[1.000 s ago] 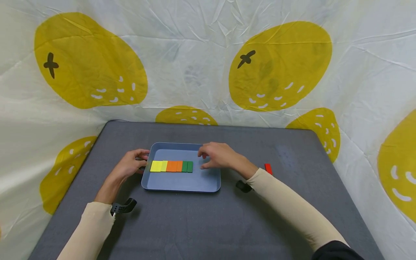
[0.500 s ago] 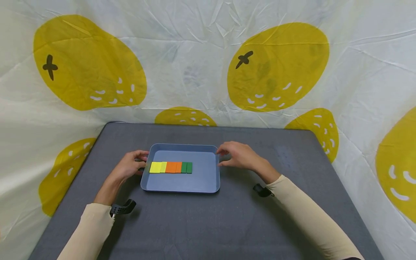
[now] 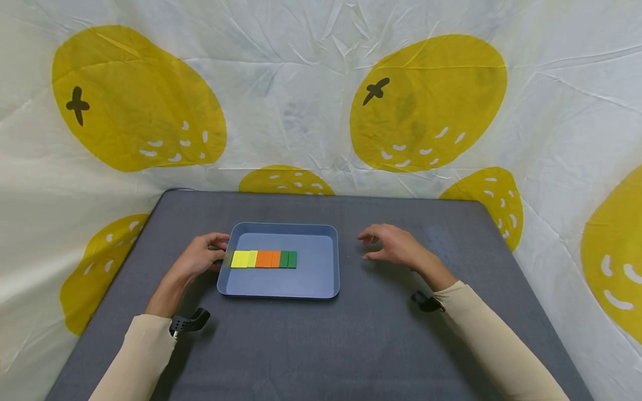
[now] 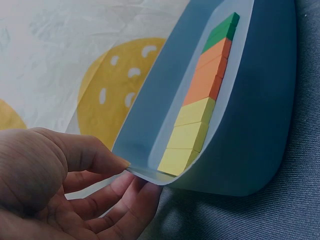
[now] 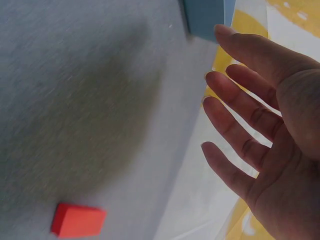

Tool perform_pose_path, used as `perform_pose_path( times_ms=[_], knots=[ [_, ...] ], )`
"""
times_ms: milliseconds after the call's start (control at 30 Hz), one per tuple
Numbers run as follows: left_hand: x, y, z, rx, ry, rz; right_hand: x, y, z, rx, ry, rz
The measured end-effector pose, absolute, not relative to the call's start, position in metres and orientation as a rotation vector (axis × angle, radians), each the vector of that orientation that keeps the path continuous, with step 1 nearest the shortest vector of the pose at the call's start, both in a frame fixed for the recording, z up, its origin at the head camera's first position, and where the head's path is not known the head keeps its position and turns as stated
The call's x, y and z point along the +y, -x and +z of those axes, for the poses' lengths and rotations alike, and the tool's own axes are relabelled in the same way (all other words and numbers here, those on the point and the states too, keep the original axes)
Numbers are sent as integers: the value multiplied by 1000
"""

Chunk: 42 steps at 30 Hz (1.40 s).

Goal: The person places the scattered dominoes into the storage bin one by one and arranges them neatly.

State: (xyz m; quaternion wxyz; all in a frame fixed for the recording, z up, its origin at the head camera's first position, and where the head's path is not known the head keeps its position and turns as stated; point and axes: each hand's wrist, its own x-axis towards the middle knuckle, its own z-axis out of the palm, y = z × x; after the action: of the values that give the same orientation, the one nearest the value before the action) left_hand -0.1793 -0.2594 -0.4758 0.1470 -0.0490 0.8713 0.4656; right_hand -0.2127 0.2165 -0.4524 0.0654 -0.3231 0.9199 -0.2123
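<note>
The left hand (image 3: pixel 198 257) pinches the left rim of the blue tray (image 3: pixel 321 278), thumb on top and fingers curled beneath the lip, as the left wrist view shows plainly. Inside the tray a row of flat blocks (image 3: pixel 263 259) lies end to end toward its back half: yellow ones nearest the held rim, orange in the middle, green at the far end. The right hand (image 3: pixel 393 248) hovers over the grey table (image 3: pixel 321 345) just to the right of the tray, fingers spread and relaxed, holding nothing.

A red block (image 5: pixel 78 220) lies on the table to the right of the tray, below that open palm in the right wrist view.

The likeliest trouble, as I judge it, comes from the left-hand pinch: a lift or tug at that rim would tilt the tray and let the row slide apart or bunch up (the blocks only rest there, nothing fixes them). A careless reach by the right hand could also bump the tray's right wall and jog the row out of line.

From the head view the red block cannot be seen; the right hand or wrist seems to cover it. The exact count of blocks is hard to settle, since same-coloured neighbours blur together.
</note>
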Motion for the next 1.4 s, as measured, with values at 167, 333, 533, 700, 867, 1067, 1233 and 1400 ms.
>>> perform_pose_path(
  times_ms=[167,333,533,700,867,1067,1233,1400],
  knots=[
    [-259,178,-475,2501,151,1342,235,211,-459,2791,948,-670],
    [-259,178,-475,2499,142,1348,252,209,-464,2789,928,-739],
    [-261,178,-476,2502,134,1351,270,208,-472,2796,966,-772],
    [-261,178,-476,2504,136,1348,285,206,-479,2766,1013,-816],
    [-262,178,-478,2504,130,1346,300,206,-485,2744,1014,-845],
    [-262,179,-477,2501,133,1344,315,205,-488,2745,1009,-831],
    [-261,180,-477,2506,139,1338,326,203,-488,2734,896,-779],
    [-261,180,-475,2511,128,1337,333,200,-487,2715,814,-752]
  ],
)
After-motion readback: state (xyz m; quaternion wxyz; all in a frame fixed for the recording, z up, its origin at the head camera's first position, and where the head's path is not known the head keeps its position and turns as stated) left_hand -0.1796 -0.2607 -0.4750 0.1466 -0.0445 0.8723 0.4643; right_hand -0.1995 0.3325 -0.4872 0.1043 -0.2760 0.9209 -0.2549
